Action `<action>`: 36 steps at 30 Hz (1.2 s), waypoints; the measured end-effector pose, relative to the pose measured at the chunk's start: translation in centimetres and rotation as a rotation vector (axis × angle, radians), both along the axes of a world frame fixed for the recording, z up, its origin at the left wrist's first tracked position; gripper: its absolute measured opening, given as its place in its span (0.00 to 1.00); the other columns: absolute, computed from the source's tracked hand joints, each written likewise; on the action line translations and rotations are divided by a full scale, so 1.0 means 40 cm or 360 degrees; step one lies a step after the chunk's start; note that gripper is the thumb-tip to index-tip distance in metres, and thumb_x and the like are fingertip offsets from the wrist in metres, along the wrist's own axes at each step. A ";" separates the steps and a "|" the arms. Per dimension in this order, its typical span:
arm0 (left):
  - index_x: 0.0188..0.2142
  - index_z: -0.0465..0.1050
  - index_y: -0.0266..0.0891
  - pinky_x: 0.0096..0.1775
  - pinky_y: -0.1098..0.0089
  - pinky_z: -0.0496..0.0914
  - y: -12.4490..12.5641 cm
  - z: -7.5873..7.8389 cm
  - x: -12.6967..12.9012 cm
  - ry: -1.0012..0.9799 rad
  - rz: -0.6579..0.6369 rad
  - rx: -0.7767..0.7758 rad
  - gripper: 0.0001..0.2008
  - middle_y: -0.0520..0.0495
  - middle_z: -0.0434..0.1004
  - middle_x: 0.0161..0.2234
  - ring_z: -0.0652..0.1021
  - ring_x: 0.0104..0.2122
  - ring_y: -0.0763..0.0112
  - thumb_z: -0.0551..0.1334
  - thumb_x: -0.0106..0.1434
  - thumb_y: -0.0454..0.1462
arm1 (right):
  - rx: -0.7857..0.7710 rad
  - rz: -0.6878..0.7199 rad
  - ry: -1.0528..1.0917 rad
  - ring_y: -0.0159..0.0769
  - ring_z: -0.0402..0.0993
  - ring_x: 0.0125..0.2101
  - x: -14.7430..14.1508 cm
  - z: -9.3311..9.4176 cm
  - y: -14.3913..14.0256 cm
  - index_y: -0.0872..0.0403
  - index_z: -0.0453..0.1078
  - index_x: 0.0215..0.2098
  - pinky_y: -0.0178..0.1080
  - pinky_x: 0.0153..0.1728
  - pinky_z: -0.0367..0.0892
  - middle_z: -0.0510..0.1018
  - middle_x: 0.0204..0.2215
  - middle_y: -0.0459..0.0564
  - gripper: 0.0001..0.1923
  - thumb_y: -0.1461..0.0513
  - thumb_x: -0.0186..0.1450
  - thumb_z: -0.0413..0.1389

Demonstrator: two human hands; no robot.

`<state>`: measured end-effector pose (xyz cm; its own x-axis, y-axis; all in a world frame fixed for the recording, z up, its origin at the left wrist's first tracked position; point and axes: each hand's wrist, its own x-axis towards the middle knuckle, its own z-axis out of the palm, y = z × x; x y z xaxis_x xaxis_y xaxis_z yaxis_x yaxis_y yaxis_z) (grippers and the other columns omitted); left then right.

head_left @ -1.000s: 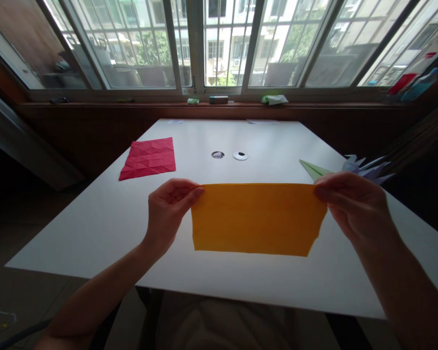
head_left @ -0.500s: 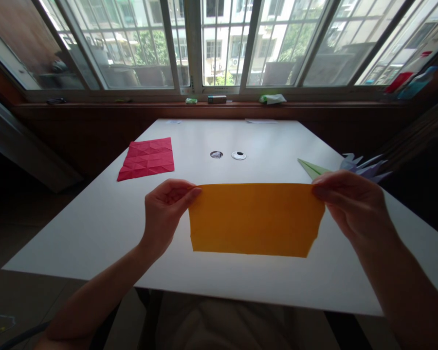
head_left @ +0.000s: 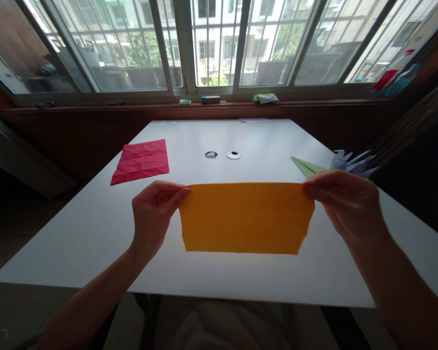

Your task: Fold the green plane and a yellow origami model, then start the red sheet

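Note:
I hold a folded orange sheet of paper (head_left: 245, 218) up above the white table (head_left: 76, 228), stretched flat between both hands. My left hand (head_left: 154, 210) pinches its upper left corner between thumb and fingers. My right hand (head_left: 341, 200) pinches the upper right corner. The sheet's lower edge hangs free above the table's front part.
A creased red paper sheet (head_left: 141, 161) lies at the left back of the table. A green folded paper (head_left: 306, 166) and pale purple folded shapes (head_left: 352, 162) lie at the right. Two round cable holes (head_left: 222, 155) sit mid-table. Small items rest on the window sill (head_left: 211, 99).
The view has shifted, so everything sits a little further left in the picture. The hands keep the same hold on the orange sheet.

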<state>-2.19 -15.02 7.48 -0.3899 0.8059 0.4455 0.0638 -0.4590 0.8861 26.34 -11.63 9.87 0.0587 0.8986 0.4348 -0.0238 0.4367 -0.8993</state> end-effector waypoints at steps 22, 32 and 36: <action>0.29 0.77 0.41 0.27 0.78 0.71 0.004 -0.007 -0.005 0.0114 -0.0024 -0.0052 0.07 0.53 0.77 0.25 0.75 0.24 0.77 0.70 0.48 0.36 | -0.0029 0.0036 0.0011 0.23 0.73 0.25 0.002 0.002 -0.002 0.49 0.77 0.25 0.24 0.29 0.71 0.78 0.23 0.40 0.10 0.69 0.47 0.63; 0.29 0.77 0.41 0.27 0.77 0.72 0.003 -0.007 -0.004 0.0145 0.0018 -0.0048 0.07 0.53 0.77 0.25 0.76 0.24 0.77 0.70 0.47 0.36 | 0.0008 0.0098 -0.0039 0.24 0.73 0.25 0.019 -0.009 0.013 0.49 0.77 0.25 0.24 0.28 0.72 0.78 0.23 0.41 0.09 0.69 0.47 0.64; 0.29 0.77 0.41 0.27 0.77 0.72 0.003 -0.009 -0.004 0.0145 0.0025 -0.0055 0.09 0.53 0.77 0.25 0.75 0.24 0.77 0.70 0.47 0.37 | 0.0005 0.0080 -0.0043 0.25 0.73 0.25 0.021 -0.011 0.015 0.48 0.77 0.25 0.26 0.27 0.71 0.78 0.22 0.42 0.09 0.68 0.46 0.65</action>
